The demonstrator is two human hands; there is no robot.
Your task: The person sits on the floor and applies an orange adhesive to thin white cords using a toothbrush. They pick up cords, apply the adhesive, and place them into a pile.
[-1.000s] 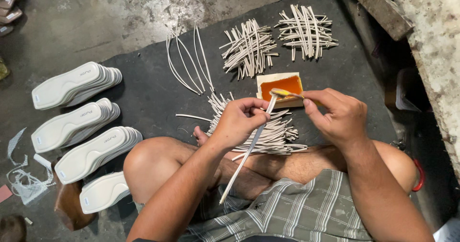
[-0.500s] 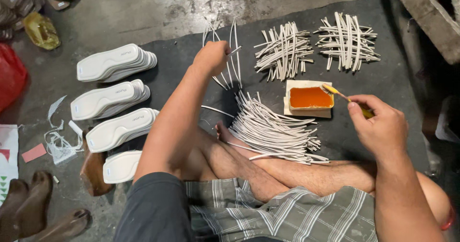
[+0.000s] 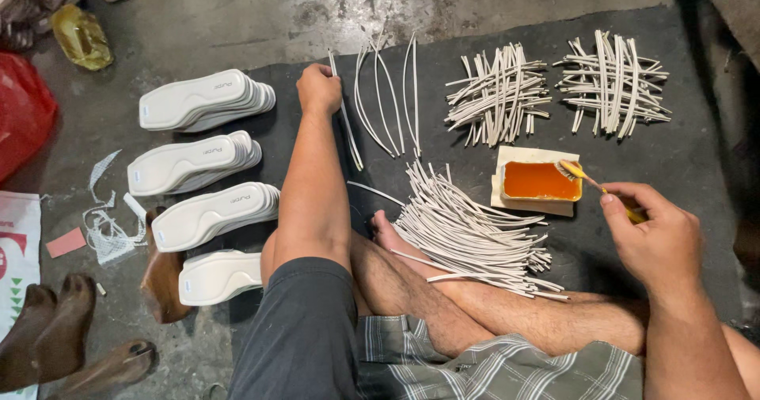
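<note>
My left hand (image 3: 318,87) reaches far forward and grips a long white strip (image 3: 346,123) that lies on the dark mat (image 3: 443,75), beside a few other curved strips (image 3: 388,91). My right hand (image 3: 657,234) holds a small yellow-handled brush (image 3: 582,176) whose bristles rest at the rim of a shallow tray of orange glue (image 3: 541,181). A big heap of white strips (image 3: 467,230) lies across my crossed legs, between the two hands.
Two crossed bundles of white strips (image 3: 499,91) (image 3: 617,83) lie at the mat's far side. Several stacks of white shoe soles (image 3: 202,103) (image 3: 214,214) sit to the left. Brown shoe lasts (image 3: 47,337), a red bag (image 3: 24,111) and scraps (image 3: 103,218) lie on the concrete floor.
One second ago both hands worked on a strip near the glue tray. My left hand has since carried the strip forward and set it down on the mat beside the curved strips.
</note>
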